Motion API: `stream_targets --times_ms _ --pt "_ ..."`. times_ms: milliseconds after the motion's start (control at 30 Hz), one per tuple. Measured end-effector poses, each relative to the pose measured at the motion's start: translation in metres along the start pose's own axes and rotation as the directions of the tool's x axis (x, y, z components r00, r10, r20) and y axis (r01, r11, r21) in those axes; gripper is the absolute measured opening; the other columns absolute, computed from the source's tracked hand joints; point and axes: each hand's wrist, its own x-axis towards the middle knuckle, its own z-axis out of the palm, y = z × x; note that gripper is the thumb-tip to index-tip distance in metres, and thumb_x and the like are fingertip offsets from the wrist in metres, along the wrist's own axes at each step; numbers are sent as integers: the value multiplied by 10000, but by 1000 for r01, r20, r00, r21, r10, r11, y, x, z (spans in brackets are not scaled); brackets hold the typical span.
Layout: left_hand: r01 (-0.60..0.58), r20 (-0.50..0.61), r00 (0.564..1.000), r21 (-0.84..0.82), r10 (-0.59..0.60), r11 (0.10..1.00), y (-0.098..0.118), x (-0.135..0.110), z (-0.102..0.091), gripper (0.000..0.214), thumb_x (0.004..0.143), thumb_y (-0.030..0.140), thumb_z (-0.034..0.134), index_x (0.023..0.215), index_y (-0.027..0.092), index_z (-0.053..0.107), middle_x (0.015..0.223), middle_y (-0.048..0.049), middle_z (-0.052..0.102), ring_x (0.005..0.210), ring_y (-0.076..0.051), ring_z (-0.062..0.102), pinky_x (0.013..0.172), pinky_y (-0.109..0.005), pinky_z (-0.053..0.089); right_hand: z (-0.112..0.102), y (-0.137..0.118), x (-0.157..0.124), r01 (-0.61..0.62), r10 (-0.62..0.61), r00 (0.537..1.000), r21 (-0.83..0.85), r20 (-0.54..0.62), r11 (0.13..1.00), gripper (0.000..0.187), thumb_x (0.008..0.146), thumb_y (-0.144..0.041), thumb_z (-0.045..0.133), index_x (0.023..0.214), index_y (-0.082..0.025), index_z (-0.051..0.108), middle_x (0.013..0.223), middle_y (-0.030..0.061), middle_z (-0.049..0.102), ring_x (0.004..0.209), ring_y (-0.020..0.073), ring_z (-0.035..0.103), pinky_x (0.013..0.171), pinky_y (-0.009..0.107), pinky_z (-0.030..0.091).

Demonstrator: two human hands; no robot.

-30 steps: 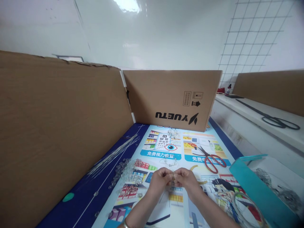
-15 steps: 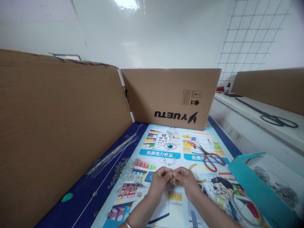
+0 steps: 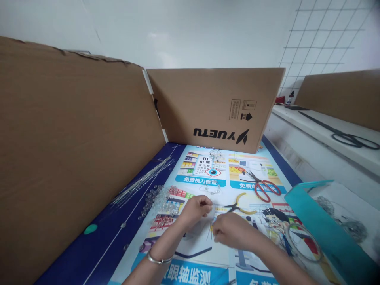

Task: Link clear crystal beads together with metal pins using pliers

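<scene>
My left hand [image 3: 194, 209] is closed in a pinch over the printed mat [image 3: 204, 253], just right of a pile of clear beads [image 3: 158, 202]. My right hand [image 3: 230, 231] is closed too, a little lower and to the right, fingers pinched on something thin that I cannot make out; a fine wire seems to run between the hands. Yellow-handled pliers [image 3: 239, 206] lie just beyond my right hand. A bundle of thin wires [image 3: 142, 184] lies at the mat's left edge. A silver bracelet sits on my left wrist.
Red-handled scissors [image 3: 263, 186] lie further back on the mat. Cardboard walls stand at the left [image 3: 74, 138] and back [image 3: 213, 107]. A teal box [image 3: 320, 225] with wire rings stands at the right. A wire hoop [image 3: 303, 245] lies beside it. Black scissors [image 3: 350, 136] rest on the right ledge.
My hands have parted: the right one dropped down and right, the left stayed near the beads. The pliers, hidden before, now show. The camera has tilted downward.
</scene>
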Motion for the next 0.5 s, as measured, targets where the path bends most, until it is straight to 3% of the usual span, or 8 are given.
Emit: stream_targets --times_ms 67,200,300,500 --pt "5 47 999 97 -9 995 0 -2 -2 124 658 217 560 742 148 619 610 12 576 506 -106 515 496 -211 409 4 -16 -6 156 -128 983 -239 129 958 81 709 -227 604 646 -190 638 701 12 651 626 140 564 524 233 295" --pt "-23 137 990 285 -17 958 8 -8 -10 156 664 219 548 767 160 649 607 15 594 519 -119 540 503 -210 389 14 -40 -11 257 -156 958 -473 243 843 56 702 -162 594 649 -158 612 636 47 628 555 156 564 473 238 293" --pt "-61 174 985 409 -12 911 14 -10 -13 184 675 217 538 808 173 658 632 13 612 552 -126 550 525 -211 380 23 -52 -11 254 -126 954 -506 274 824 57 682 -100 595 650 -146 605 638 64 619 575 174 575 457 240 309" --pt "-153 209 977 597 32 787 20 -14 -6 141 677 181 527 727 203 657 736 -1 652 697 -163 564 620 -231 365 56 -64 -8 156 -83 985 -562 154 812 119 724 -105 577 607 -126 581 596 114 598 591 199 569 489 266 347"
